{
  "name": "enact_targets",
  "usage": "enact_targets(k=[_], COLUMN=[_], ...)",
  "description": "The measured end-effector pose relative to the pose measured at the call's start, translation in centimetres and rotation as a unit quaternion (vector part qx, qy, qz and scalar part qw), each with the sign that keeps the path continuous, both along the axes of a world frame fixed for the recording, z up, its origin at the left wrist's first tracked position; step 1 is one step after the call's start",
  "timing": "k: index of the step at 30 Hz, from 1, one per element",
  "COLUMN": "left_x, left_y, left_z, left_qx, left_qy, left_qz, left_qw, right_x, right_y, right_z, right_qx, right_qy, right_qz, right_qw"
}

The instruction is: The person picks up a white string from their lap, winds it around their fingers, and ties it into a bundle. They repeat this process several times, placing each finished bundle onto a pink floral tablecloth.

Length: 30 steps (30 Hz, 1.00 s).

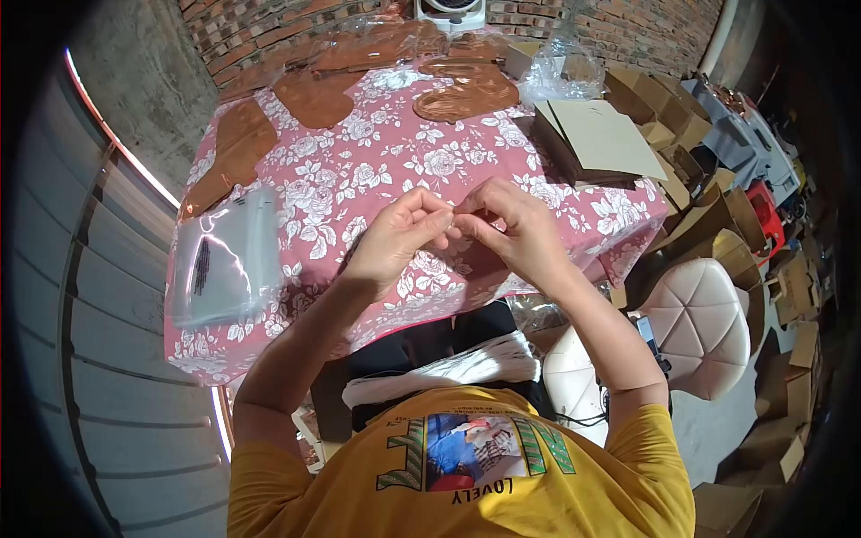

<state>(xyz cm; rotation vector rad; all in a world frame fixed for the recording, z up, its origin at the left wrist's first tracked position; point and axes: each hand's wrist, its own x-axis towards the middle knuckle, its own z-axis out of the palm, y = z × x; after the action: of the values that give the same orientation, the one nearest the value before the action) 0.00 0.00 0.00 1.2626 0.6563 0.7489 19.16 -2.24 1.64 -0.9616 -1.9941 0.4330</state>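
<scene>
Above the near part of the table, my left hand (411, 229) and my right hand (509, 224) meet with their fingertips pinched together. Something small and pale shows between them, too small to name. A bundle of white cord or strands (444, 369) lies across my lap, below both hands. On the table to the left is a stack of clear plastic bags (229, 260) with a dark printed mark. Flat brown pieces (314, 97), some in shiny clear plastic, lie toward the back; one brown piece (466, 96) is at the back middle.
A pink floral cloth (359, 170) covers the table. Beige cardboard sheets (601, 139) are stacked at its right edge, near crumpled clear plastic (563, 72). A white padded chair (695, 327) stands to the right, beside several cardboard boxes (664, 99). A ribbed metal shutter (134, 359) runs along the left.
</scene>
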Motion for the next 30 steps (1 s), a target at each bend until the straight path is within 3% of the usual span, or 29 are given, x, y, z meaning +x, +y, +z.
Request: enact_targets(k=[5, 9, 11, 12, 14, 17, 18, 19, 20, 21, 22, 23, 24, 25, 27, 30], left_x=[0.8, 0.3, 0.2, 0.0, -0.2, 0.1, 0.2, 0.3, 0.3, 0.4, 0.4, 0.5, 0.0, -0.4, -0.9, -1.0], left_y=[-0.9, -0.4, 0.0, 0.5, 1.1, 1.4, 1.0, 0.7, 0.5, 0.1, -0.4, -0.6, -0.3, -0.2, 0.1, 0.9], left_z=[-0.4, 0.0, 0.8, 0.9, -0.3, -0.7, -0.5, -0.3, -0.2, 0.1, 0.6, 0.9, 0.7, 0.8, 1.5, 2.1], left_qx=[0.053, 0.015, -0.135, -0.189, -0.181, -0.177, -0.12, -0.061, 0.027, 0.026, 0.122, 0.215, 0.525, 0.525, 0.781, 0.868], left_qy=[-0.06, -0.092, -0.056, -0.071, -0.077, -0.083, -0.074, -0.066, -0.019, -0.019, 0.066, 0.149, 0.184, 0.184, 0.232, 0.176], left_qz=[0.064, 0.066, 0.055, -0.007, -0.016, -0.018, -0.002, 0.014, 0.019, 0.018, 0.032, 0.045, 0.041, 0.04, -0.036, -0.096], left_qw=[0.995, 0.993, 0.988, 0.979, 0.98, 0.98, 0.99, 0.996, 0.999, 0.999, 0.99, 0.964, 0.83, 0.83, 0.579, 0.454], right_x=[-0.4, -0.2, -0.1, 0.0, -0.1, -0.1, -0.1, 0.0, 0.1, 0.2, 0.4, 0.7, 1.2, 1.1, 0.8, 0.3], right_y=[-0.2, -0.1, 0.1, 0.2, 0.3, 0.4, 0.5, 0.6, 0.7, 1.1, 1.1, 1.0, 1.3, 1.2, 0.9, 0.4], right_z=[-0.9, -0.9, -1.0, -1.0, -1.0, -1.4, -1.7, -2.0, -2.2, -2.2, -1.8, -1.4, -1.8, -2.1, -2.7, -3.2], right_qx=[0.04, 0.037, 0.072, 0.071, 0.121, 0.077, 0.077, -0.094, -0.262, -0.323, -0.417, -0.502, -0.557, -0.594, -0.654, -0.703], right_qy=[0.068, 0.079, 0.057, 0.056, 0.015, 0.032, 0.032, 0.131, 0.226, 0.29, 0.36, 0.425, 0.426, 0.44, 0.472, 0.47], right_qz=[-0.024, -0.022, 0.0, 0.003, 0.006, 0.006, 0.005, 0.026, 0.045, 0.11, 0.128, 0.144, 0.181, 0.177, 0.195, 0.221], right_qw=[0.997, 0.996, 0.996, 0.996, 0.993, 0.997, 0.997, 0.986, 0.937, 0.894, 0.825, 0.739, 0.689, 0.65, 0.559, 0.486])
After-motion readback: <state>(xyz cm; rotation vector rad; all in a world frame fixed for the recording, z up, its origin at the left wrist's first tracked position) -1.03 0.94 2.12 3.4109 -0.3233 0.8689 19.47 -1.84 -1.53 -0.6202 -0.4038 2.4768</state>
